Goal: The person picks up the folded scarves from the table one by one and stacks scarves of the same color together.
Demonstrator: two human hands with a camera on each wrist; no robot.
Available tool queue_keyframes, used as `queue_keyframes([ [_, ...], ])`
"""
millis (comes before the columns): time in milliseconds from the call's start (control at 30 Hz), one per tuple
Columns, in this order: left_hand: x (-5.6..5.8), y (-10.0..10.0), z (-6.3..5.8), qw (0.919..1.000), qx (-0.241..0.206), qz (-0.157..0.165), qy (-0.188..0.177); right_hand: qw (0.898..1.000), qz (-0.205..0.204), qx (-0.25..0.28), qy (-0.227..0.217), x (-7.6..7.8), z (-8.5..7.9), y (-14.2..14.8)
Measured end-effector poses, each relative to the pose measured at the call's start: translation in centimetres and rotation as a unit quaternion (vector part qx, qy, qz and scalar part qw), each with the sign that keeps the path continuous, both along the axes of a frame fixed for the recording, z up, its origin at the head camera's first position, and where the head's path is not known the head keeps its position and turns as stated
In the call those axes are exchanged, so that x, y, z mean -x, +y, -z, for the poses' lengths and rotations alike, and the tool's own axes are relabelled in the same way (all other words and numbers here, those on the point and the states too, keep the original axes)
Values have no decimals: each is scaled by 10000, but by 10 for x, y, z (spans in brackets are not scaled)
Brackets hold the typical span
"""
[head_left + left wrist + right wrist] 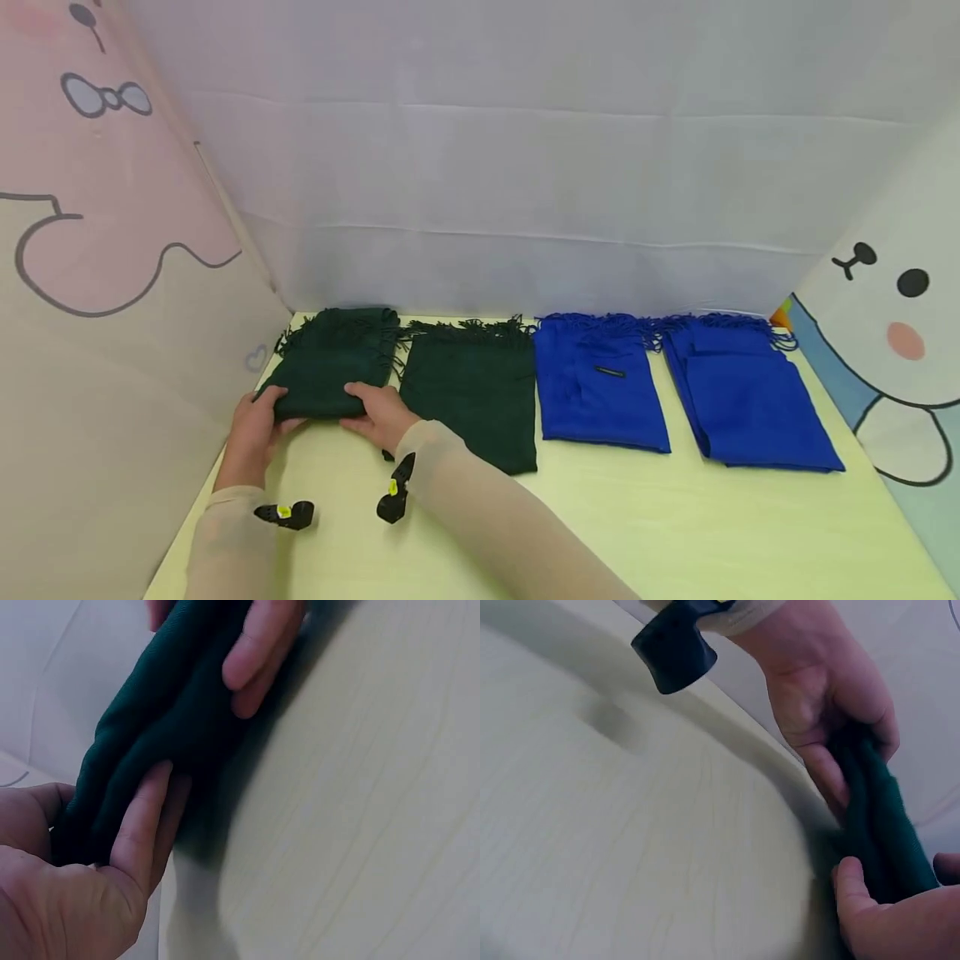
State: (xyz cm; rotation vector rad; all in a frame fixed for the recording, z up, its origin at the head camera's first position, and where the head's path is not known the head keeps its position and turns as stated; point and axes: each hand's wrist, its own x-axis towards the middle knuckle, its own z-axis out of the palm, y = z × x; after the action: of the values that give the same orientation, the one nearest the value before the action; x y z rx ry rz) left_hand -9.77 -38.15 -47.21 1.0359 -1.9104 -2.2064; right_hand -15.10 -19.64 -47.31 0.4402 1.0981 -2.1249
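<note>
A folded dark green scarf (326, 367) with a fringe along its far end lies at the far left of the table. My left hand (251, 429) grips its near left corner, thumb on top and fingers underneath. At the near right corner my right hand (382, 414) pinches the same scarf, thumb below the cloth. In the left wrist view the near edge of the green scarf (161, 705) shows thick stacked folds, lifted off the tabletop. The right wrist view has the scarf (885, 825) between both hands.
Right beside it lies a second folded dark green scarf (472, 392), partly behind my right wrist. Two folded blue scarves, one with a small dark label (609, 372) and another (750, 400) farther right, complete the row. Cloth walls (525, 167) enclose the pale yellow table (600, 525).
</note>
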Motion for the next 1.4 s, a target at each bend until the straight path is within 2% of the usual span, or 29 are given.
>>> queue_keyframes([
  [133,-1,4,-2,9995,-244,114,150,9986,230,430,-221,7,9,-1],
  [267,-4,6,-1,9986,-282,351,271,9976,344,580,-161,15,14,-5],
  [333,-6,5,-1,9968,-500,526,338,9975,351,613,-78,17,14,-7],
  [433,-10,-2,-1,9900,-1178,669,383,9973,262,683,62,20,14,-11],
  [467,-10,-4,0,9851,-1527,678,402,9973,222,695,111,21,14,-9],
  [533,-9,-10,3,9686,-2370,576,474,9969,87,759,182,22,12,-6],
  [567,-8,-13,4,9578,-2776,519,535,9967,13,796,173,23,10,-4],
  [633,-7,-19,8,9312,-3571,320,659,9967,-114,807,59,24,7,0],
  [700,-6,-23,12,9048,-4181,132,794,9964,-211,810,-117,26,5,4],
  [767,-5,-25,16,8903,-4464,121,891,9959,-297,785,-335,27,4,8],
  [833,-3,-26,19,8847,-4573,145,896,9953,-381,779,-434,29,6,11],
  [900,0,-26,19,8871,-4527,304,849,9948,-446,774,-499,30,8,14],
  [967,3,-26,19,8951,-4376,423,744,9939,-513,812,-534,31,9,17],
  [1033,6,-26,17,9071,-4135,509,603,9934,-569,817,-564,30,10,18],
  [1100,8,-25,15,9226,-3794,547,432,9930,-659,799,-562,29,11,18],
  [1233,9,-21,11,9438,-3249,592,131,9935,-871,602,-406,29,12,19],
  [1300,9,-19,10,9480,-3124,604,94,9937,-964,530,-226,29,13,19],
  [1400,7,-16,10,9483,-3107,631,145,9942,-932,540,-23,31,14,18],
])
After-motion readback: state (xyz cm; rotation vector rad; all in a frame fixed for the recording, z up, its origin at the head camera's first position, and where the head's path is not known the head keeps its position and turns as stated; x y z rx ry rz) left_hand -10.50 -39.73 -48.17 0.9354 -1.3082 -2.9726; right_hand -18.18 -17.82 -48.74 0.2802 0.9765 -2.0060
